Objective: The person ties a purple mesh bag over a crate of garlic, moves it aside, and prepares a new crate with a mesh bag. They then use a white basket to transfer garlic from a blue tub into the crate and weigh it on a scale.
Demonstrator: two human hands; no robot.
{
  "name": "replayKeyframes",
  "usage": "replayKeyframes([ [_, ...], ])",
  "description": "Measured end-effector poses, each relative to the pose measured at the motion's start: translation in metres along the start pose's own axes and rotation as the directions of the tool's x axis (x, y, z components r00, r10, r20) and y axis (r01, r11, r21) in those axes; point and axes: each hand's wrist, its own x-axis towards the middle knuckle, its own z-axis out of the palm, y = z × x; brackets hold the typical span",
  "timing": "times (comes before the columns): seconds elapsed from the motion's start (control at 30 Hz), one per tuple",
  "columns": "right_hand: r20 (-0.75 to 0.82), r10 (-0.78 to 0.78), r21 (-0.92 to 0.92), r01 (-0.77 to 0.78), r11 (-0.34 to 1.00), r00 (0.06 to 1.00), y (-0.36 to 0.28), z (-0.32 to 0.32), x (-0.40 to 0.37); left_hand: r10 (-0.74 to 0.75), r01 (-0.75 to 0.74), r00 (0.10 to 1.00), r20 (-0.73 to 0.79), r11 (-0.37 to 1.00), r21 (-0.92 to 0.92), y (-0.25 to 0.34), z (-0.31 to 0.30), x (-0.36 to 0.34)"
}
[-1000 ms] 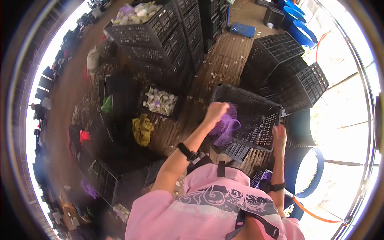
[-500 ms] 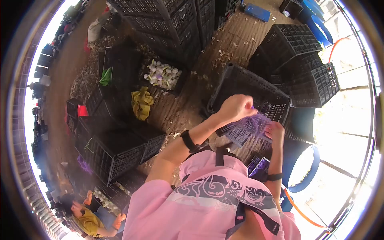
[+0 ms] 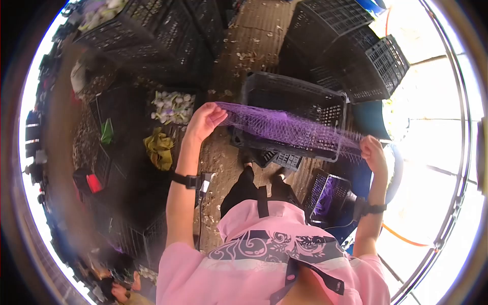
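Note:
A purple net [image 3: 284, 127] is stretched wide between my two hands, above a black plastic crate [image 3: 295, 84]. Closed on its left end is my left hand [image 3: 207, 121], wearing a black wristband. My right hand [image 3: 373, 152] grips the other end in a closed fist, near the crate's right side. The mesh is spread out, with a denser purple patch near its middle. Below it, a small dark basket [image 3: 343, 188] has more purple netting [image 3: 325, 195] inside.
Stacked black crates stand at the upper left [image 3: 168, 40] and upper right [image 3: 330, 30]. A crate of white bulbs [image 3: 173, 107], a yellow cloth [image 3: 159, 148] and a green item [image 3: 107, 131] lie left. Part of another person [image 3: 121, 293] shows at lower left.
My hands have moved far apart, my left hand leftward and my right hand slightly right, stretching the formerly bunched net. The view has shifted, with my legs now showing.

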Motion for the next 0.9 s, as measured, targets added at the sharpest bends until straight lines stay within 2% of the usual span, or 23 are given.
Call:
replayKeyframes([
  [0.03,-0.019,0.002,0.008,-0.002,1.000,1.000,-0.003,0.015,0.004,-0.155,0.211,0.960,0.234,0.949,-0.236,0.001,-0.005,0.003],
  [0.07,-0.300,0.061,0.329,0.043,0.943,0.952,-0.002,0.034,0.013,-0.235,0.446,0.848,0.475,0.801,-0.399,-0.001,-0.008,0.007],
  [0.1,-0.521,0.203,0.587,0.175,0.790,0.829,-0.003,0.046,0.021,-0.311,0.499,0.796,0.519,0.823,-0.271,-0.002,-0.001,0.005],
  [0.13,-0.529,0.210,0.592,0.181,0.785,0.822,-0.002,0.041,0.030,-0.392,0.440,0.803,0.449,0.898,-0.004,0.003,0.011,-0.002],
  [0.17,-0.563,0.180,0.611,0.260,0.747,0.807,0.000,0.035,0.037,-0.448,0.367,0.816,0.365,0.889,0.272,0.007,0.022,-0.005],
  [0.2,-0.599,0.152,0.623,0.338,0.706,0.786,0.003,0.027,0.045,-0.463,0.377,0.806,0.370,0.882,0.283,0.007,0.024,0.002],
  [0.23,-0.611,0.161,0.621,0.344,0.704,0.775,0.015,0.001,0.056,-0.504,0.305,0.787,0.356,0.820,0.484,0.007,0.021,0.010],
  [0.27,-0.312,-0.027,0.761,0.267,0.591,0.950,0.038,-0.040,0.067,-0.542,0.218,0.771,0.336,0.719,0.660,0.006,0.018,0.017],
  [0.3,0.008,-0.255,0.859,0.124,0.496,0.967,0.055,-0.064,0.072,-0.561,0.231,0.758,0.334,0.709,0.666,0.005,0.012,0.026],
  [0.33,-0.009,-0.239,0.863,0.128,0.489,0.971,0.056,-0.063,0.073,-0.461,0.241,0.758,0.462,0.856,0.458,0.005,0.007,0.036],
  [0.37,0.017,-0.235,0.825,0.119,0.552,0.972,0.056,-0.061,0.073,-0.331,0.251,0.763,0.554,0.943,0.218,0.001,0.002,0.045],
  [0.4,0.047,-0.229,0.783,0.106,0.613,0.972,0.054,-0.056,0.074,-0.352,0.269,0.758,0.550,0.936,0.228,-0.003,0.003,0.049],
  [0.47,0.065,-0.182,0.760,0.069,0.646,0.981,0.061,-0.054,0.077,-0.162,0.277,0.832,0.530,0.950,-0.145,-0.011,0.003,0.056],
  [0.5,0.091,-0.144,0.731,0.032,0.682,0.985,0.063,-0.050,0.075,-0.184,0.297,0.832,0.524,0.945,-0.139,-0.017,0.002,0.059],
  [0.53,-0.008,-0.023,0.656,0.023,0.754,1.000,0.052,-0.037,0.072,-0.147,0.313,0.833,0.534,0.921,-0.234,-0.021,0.004,0.066],
  [0.57,-0.014,-0.015,0.660,0.021,0.751,1.000,0.053,-0.036,0.075,-0.104,0.322,0.834,0.542,0.889,-0.326,-0.025,0.006,0.072],
  [0.63,-0.033,0.010,0.534,0.009,0.846,0.999,0.051,-0.043,0.088,-0.130,0.344,0.834,0.537,0.883,-0.320,-0.021,0.022,0.084],
  [0.73,-0.058,-0.033,0.493,0.057,0.868,0.998,0.047,-0.055,0.121,-0.231,0.246,0.884,0.407,0.969,0.017,-0.010,0.048,0.110],
  [0.77,-0.070,-0.051,0.489,0.079,0.869,0.996,0.047,-0.061,0.135,-0.214,0.217,0.894,0.395,0.976,0.038,-0.006,0.051,0.123],
  [0.83,0.027,-0.127,0.446,0.102,0.889,0.992,0.043,-0.068,0.163,-0.188,0.145,0.914,0.360,0.979,0.143,0.006,0.062,0.149],
  [0.9,-0.007,-0.118,0.443,0.109,0.890,0.993,0.038,-0.075,0.185,-0.202,0.133,0.912,0.358,0.969,0.210,0.016,0.068,0.176],
])
